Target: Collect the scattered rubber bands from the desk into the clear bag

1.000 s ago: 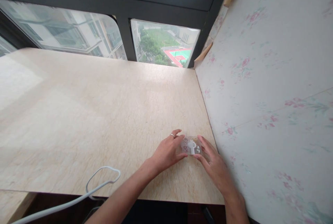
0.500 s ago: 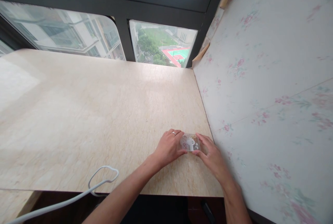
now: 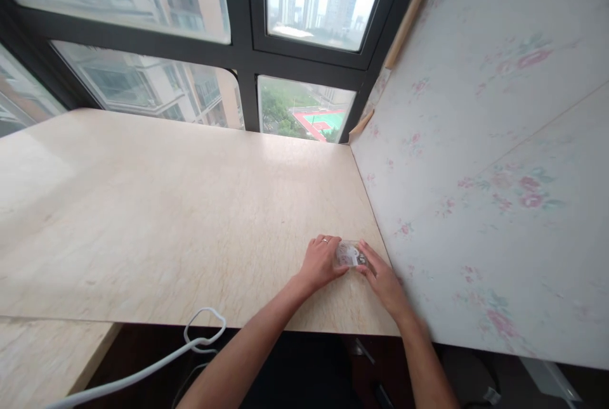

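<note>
Left hand [image 3: 320, 263] and right hand [image 3: 384, 279] are set face to face, and between them a small clear box [image 3: 349, 255] is held, pinched in from either side! Each is curled to a narrow grip, no wider than the box itself: the far edge is met by fingers, the near edge by thumbs, and the ends are partly covered. That's the relation to be watched: the box is placed squarely in the gap, its longer side seemingly run left to right, from one palm toward the other, so neither hand can be called the nearer; contact is made by both. It is found toward the near right part of the worktop [image 3: 190, 219]; whether it is rested on the surface or raised a touch cannot be told.

Into the box, then! Through the clear top, something white is seen around the middle, a pinkish tangle toward the left, a darker patch with small white marks toward the right. All of it is too blurred to be named, and no dividing walls can be made out.

Close by on the right, the right hand is flanked by a flower-patterned wall [image 3: 476, 206]. And over at the near edge, well apart on the left, a white cable [image 3: 143, 372] is looped.
</note>
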